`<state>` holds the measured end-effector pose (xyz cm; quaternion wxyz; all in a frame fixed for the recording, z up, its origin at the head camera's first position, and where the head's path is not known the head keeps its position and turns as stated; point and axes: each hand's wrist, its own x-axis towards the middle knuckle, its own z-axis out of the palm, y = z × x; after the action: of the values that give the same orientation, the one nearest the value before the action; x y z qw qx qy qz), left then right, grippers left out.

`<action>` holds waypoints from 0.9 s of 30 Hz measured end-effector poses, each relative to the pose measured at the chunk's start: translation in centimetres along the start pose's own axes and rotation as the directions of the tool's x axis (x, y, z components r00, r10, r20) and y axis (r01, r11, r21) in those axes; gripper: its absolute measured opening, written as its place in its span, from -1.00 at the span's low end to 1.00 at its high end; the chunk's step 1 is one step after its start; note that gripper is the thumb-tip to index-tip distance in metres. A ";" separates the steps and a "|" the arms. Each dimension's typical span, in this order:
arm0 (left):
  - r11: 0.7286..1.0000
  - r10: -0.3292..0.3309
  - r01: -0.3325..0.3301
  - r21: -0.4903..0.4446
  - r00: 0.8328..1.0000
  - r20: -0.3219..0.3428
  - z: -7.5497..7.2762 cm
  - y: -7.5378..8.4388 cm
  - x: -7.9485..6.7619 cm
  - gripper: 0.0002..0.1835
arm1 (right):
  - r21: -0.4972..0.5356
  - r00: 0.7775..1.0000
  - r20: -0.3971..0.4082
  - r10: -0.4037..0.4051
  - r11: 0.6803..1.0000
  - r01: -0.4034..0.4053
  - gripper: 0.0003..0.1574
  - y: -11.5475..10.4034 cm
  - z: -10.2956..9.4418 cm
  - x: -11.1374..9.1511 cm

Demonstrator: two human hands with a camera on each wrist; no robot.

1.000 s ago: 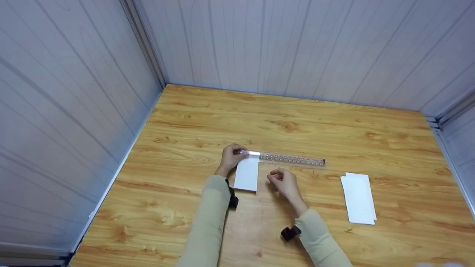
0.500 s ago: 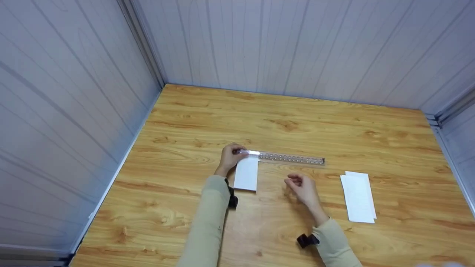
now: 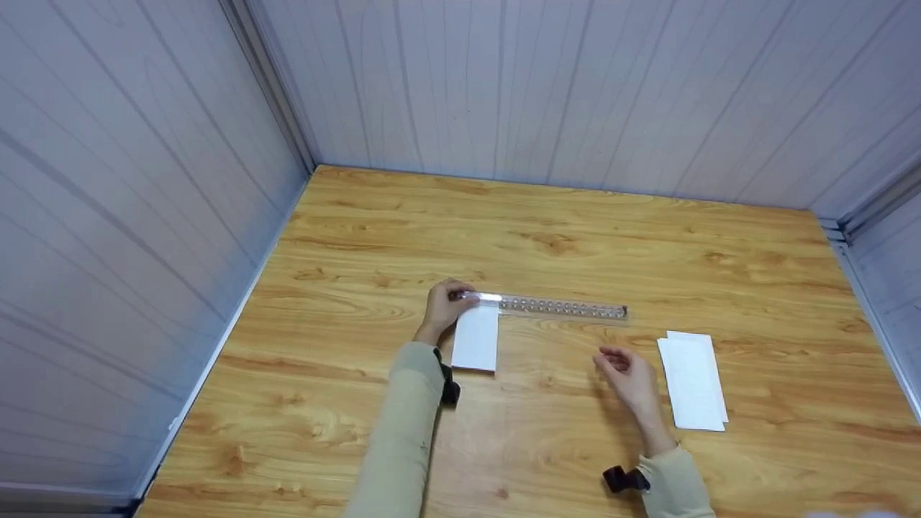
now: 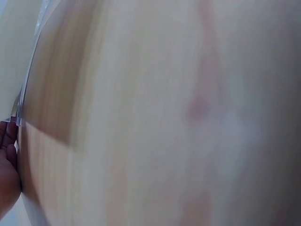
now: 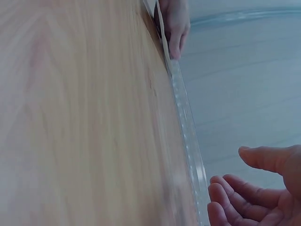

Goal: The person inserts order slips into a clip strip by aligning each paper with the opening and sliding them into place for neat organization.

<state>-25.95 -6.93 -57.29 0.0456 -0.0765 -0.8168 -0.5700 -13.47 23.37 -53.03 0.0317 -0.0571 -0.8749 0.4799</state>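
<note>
My left hand (image 3: 442, 308) pinches the left end of a long clear plastic strip (image 3: 565, 306) with a row of round shapes along it. A white paper piece (image 3: 475, 339) extends from the strip's left end toward me, its top edge at the left fingers. My right hand (image 3: 633, 381) holds nothing, its fingers loosely bent, between that strip and two overlapping white paper pieces (image 3: 692, 385) to its right. In the right wrist view, the right thumb and fingers (image 5: 240, 200) stand apart beside the strip (image 5: 186, 122). Only part of the left hand (image 4: 8, 172) shows in its wrist view.
All of this is on a wood-grain table (image 3: 374, 237). A pale panelled wall (image 3: 460, 86) rises behind it, and another wall (image 3: 144, 216) borders its left side. A blurred whitish shape (image 3: 849, 514) shows at the bottom right edge.
My right hand has moved away from the left paper piece, rightward and slightly toward me, nearing the two overlapping papers. My left hand keeps its grip on the strip in the same place.
</note>
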 end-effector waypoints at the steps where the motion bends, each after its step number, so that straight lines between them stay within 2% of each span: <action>1: 1.000 -0.001 0.001 0.004 1.000 0.000 0.0 0.0 0.0 -0.83 | 0.003 1.000 -0.010 0.004 1.000 -0.003 -0.71 0.2 -0.3 0.0; 7: 1.000 0.010 -0.010 0.005 1.000 -0.004 0.0 0.0 0.0 -0.84 | -0.023 0.997 -0.072 0.004 1.000 -0.006 -0.71 1.0 -1.9 -0.2; 17: 1.000 0.016 -0.016 -0.020 1.000 0.007 0.0 0.1 0.0 -0.82 | 0.002 0.987 -0.151 0.047 0.999 -0.048 -0.69 2.3 -4.0 -0.3; 22: 1.000 0.015 -0.015 -0.019 1.000 0.006 0.0 -0.1 0.1 -0.83 | -0.011 0.974 -0.219 0.058 0.998 -0.062 -0.70 3.0 -4.7 -0.2; 27: 1.000 0.001 -0.001 -0.015 1.000 0.008 0.0 -0.1 0.0 -0.83 | 0.008 0.951 -0.292 0.097 0.995 -0.099 -0.70 3.6 -5.3 -0.1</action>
<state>-25.98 -6.97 -57.33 0.0419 -0.0796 -0.8125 -0.5759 -12.53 29.68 -53.24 0.1367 -0.1710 -0.8582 0.4643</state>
